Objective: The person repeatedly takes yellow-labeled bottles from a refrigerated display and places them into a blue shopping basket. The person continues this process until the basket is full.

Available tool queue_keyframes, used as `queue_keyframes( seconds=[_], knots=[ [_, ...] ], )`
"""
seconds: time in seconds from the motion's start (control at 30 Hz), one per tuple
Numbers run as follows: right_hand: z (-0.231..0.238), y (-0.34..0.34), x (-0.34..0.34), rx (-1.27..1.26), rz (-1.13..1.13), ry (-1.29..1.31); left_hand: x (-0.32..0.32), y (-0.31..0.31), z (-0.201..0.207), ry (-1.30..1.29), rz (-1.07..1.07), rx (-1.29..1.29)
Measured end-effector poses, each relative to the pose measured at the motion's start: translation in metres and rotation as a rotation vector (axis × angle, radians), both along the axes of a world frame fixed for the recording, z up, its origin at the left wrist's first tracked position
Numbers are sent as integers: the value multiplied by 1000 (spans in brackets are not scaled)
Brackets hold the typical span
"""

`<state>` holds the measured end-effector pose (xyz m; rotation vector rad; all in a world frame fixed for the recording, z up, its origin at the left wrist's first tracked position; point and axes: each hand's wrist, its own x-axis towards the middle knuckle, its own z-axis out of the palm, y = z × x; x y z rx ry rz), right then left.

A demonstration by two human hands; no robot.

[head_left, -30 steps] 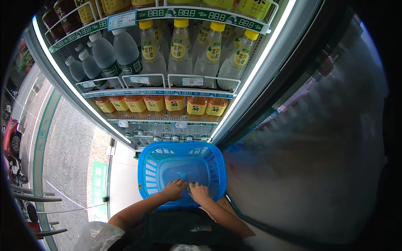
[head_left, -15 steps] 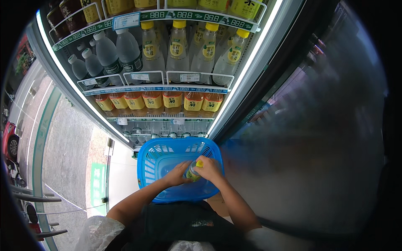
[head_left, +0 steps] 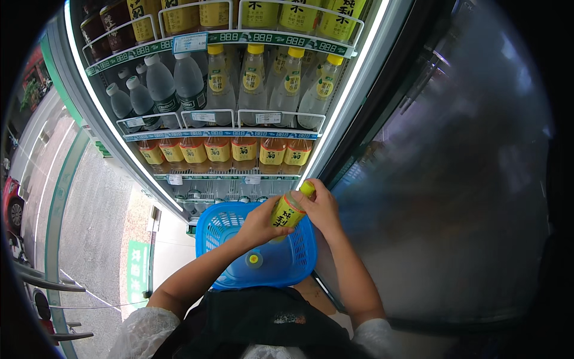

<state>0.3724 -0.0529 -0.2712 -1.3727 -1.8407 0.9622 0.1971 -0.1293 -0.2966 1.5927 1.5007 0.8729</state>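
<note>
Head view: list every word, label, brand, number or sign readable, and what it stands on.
Wording isn't copied here, only located:
Held bottle: dark characters, yellow label.
Top-shelf bottles: large characters.
Yellow-capped shelf bottles, amber bottles: dark characters, yellow labels.
White-capped bottles: pale lettering, green labels.
Shelf strips: pale digits.
Green sign, lower left: pale characters.
Price tags: fine print, too small.
Apron mark: blurred.
</note>
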Motion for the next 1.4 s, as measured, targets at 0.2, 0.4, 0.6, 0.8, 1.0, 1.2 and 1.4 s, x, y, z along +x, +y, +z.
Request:
queue_keyframes(
  seconds=[0.2,0.4,0.6,0.8,1.0,1.2,1.4],
  knots=[
    [117,11,-6,291,23,-179,5,31,54,175,76,575],
    [299,9,-11,896,-68,-307,5,63,186,275,82,1099],
    [414,47,-11,1274,-244,-518,30,97,272,769,66,1352],
    [446,78,-29,1273,-292,-560,28,130,303,850,187,1343],
    [449,100,-38,1310,-303,-560,24,152,307,925,216,1320],
    [435,127,-51,1187,-324,-508,24,187,301,961,275,1179],
    [415,145,-70,1054,-325,-539,8,205,288,1127,256,1107]
  ],
)
